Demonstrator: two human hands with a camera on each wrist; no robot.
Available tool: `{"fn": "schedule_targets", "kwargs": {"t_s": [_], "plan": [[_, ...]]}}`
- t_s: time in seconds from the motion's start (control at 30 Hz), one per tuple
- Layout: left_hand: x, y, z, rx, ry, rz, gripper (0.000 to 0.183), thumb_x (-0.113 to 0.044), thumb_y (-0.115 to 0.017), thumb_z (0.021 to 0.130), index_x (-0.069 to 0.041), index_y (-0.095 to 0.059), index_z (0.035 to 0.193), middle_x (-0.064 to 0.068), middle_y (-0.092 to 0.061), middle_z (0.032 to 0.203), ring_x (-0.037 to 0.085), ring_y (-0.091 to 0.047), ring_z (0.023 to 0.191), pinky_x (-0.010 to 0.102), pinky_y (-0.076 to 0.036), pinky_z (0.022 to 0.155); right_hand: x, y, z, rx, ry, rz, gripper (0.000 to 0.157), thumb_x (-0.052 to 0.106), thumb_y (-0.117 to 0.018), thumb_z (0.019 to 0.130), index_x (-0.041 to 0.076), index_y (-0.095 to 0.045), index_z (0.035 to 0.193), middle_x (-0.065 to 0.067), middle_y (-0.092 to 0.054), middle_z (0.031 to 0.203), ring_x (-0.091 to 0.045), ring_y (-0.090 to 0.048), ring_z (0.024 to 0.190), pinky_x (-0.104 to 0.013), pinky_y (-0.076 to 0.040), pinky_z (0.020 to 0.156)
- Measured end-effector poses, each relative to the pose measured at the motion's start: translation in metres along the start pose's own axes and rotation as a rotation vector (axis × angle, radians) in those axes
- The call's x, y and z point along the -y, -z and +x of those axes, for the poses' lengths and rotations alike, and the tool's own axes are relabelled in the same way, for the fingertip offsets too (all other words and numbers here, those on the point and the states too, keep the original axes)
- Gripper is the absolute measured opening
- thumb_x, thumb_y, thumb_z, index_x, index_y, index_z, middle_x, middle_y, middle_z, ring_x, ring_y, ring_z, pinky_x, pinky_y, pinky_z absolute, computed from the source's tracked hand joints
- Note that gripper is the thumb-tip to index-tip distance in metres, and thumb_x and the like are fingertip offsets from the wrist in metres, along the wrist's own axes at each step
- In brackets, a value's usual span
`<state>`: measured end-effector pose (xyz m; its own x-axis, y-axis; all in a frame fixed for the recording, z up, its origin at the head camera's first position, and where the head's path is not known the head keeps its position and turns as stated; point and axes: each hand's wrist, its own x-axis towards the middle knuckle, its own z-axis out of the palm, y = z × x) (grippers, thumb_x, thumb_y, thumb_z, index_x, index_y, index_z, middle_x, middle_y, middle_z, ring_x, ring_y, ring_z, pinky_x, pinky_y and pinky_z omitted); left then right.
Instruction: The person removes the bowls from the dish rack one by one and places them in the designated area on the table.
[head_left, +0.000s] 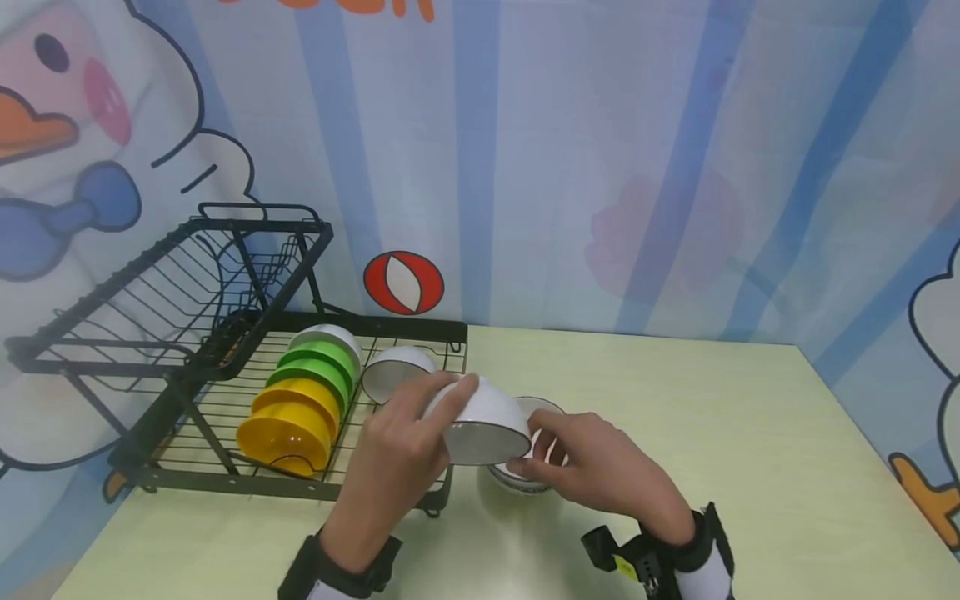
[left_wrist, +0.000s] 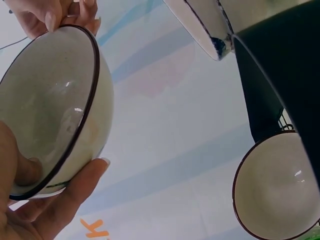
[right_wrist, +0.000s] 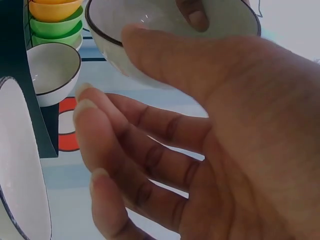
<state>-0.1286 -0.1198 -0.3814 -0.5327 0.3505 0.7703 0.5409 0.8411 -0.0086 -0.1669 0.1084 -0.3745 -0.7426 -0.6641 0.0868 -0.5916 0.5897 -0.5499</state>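
Note:
My left hand (head_left: 408,442) grips a white bowl (head_left: 487,425) with a dark rim, tilted over the table. In the left wrist view, the thumb lies inside this bowl and the fingers support it from outside. My right hand (head_left: 600,462) is at the bowl's right side, its thumb right at the rim. The right wrist view shows this hand's fingers (right_wrist: 145,150) loosely bent and spread apart from the thumb, with nothing between them. Below and behind the held bowl, more white bowls (head_left: 542,406) stand on the table, partly hidden by it and by my right hand.
At left stands a black two-tier dish rack (head_left: 285,487). Its lower tier holds a leaning row of yellow bowls (head_left: 285,433), green bowls (head_left: 322,362) and a white bowl at the back. Beside them sits a separate white bowl (head_left: 393,371). A printed curtain (head_left: 540,167) hangs behind the table (head_left: 750,467).

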Motion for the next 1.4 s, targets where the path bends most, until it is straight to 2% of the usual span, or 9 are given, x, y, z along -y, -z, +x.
{"fn": "schedule_targets", "kwargs": {"t_s": [0.17,0.4,0.63,0.8,1.0,1.17,1.4], "plan": [[-0.002,0.0,0.0,0.006,0.0,-0.001,0.07,0.008,-0.076,0.059,-0.013,-0.058,0.123,0.013,-0.064,0.109,0.026,-0.059,0.096,0.037,-0.058,0.074,0.003,0.0,0.001,0.0,0.018,0.0,0.014,0.033,-0.063,0.088,0.022,-0.059,0.095,0.01,-0.063,0.081,-0.005,-0.056,0.067,-0.025,-0.048,0.052],[-0.005,-0.002,0.001,0.019,-0.003,0.001,0.066,0.007,-0.074,0.063,-0.013,-0.058,0.124,0.013,-0.063,0.11,0.026,-0.059,0.098,0.036,-0.058,0.075,0.001,-0.001,0.003,-0.03,0.063,0.019,0.024,0.023,-0.064,0.088,0.019,-0.059,0.112,0.007,-0.066,0.093,-0.006,-0.057,0.072,-0.024,-0.052,0.056],[-0.008,-0.003,0.002,0.015,-0.008,0.016,0.072,0.006,-0.076,0.06,-0.013,-0.055,0.127,0.014,-0.062,0.111,0.026,-0.059,0.095,0.034,-0.059,0.068,-0.002,-0.003,0.003,-0.072,0.114,0.013,0.029,0.016,-0.059,0.091,0.014,-0.054,0.119,0.002,-0.066,0.098,-0.006,-0.057,0.072,-0.025,-0.053,0.059],[-0.012,-0.001,0.002,0.031,-0.012,0.025,0.075,0.004,-0.076,0.06,-0.012,-0.051,0.13,0.015,-0.06,0.113,0.026,-0.059,0.096,0.033,-0.059,0.066,-0.002,-0.002,0.002,-0.086,0.104,0.019,0.026,0.013,-0.056,0.092,0.014,-0.054,0.118,0.001,-0.067,0.096,-0.006,-0.058,0.074,-0.026,-0.052,0.059],[-0.015,0.001,0.004,0.074,-0.003,0.043,0.074,-0.001,-0.078,0.064,-0.009,-0.049,0.131,0.015,-0.058,0.116,0.026,-0.058,0.101,0.034,-0.058,0.071,0.002,0.001,0.001,-0.109,0.06,0.031,0.02,0.011,-0.052,0.092,0.014,-0.056,0.112,0.002,-0.066,0.087,-0.005,-0.058,0.071,-0.025,-0.05,0.055],[-0.016,0.0,0.003,0.073,0.001,0.044,0.073,0.001,-0.075,0.064,-0.007,-0.048,0.131,0.015,-0.057,0.115,0.025,-0.058,0.1,0.034,-0.057,0.075,0.004,0.002,0.001,-0.146,0.034,0.024,0.013,0.009,-0.05,0.092,0.011,-0.057,0.103,-0.001,-0.066,0.08,-0.004,-0.057,0.067,-0.024,-0.048,0.051],[-0.017,-0.005,0.002,0.063,-0.007,0.02,0.07,0.003,-0.07,0.064,-0.003,-0.047,0.13,0.017,-0.057,0.115,0.025,-0.06,0.097,0.033,-0.058,0.074,0.004,0.004,0.001,-0.196,0.001,0.003,0.012,0.006,-0.048,0.091,0.012,-0.057,0.096,0.002,-0.064,0.077,-0.005,-0.054,0.062,-0.025,-0.045,0.047]]}}
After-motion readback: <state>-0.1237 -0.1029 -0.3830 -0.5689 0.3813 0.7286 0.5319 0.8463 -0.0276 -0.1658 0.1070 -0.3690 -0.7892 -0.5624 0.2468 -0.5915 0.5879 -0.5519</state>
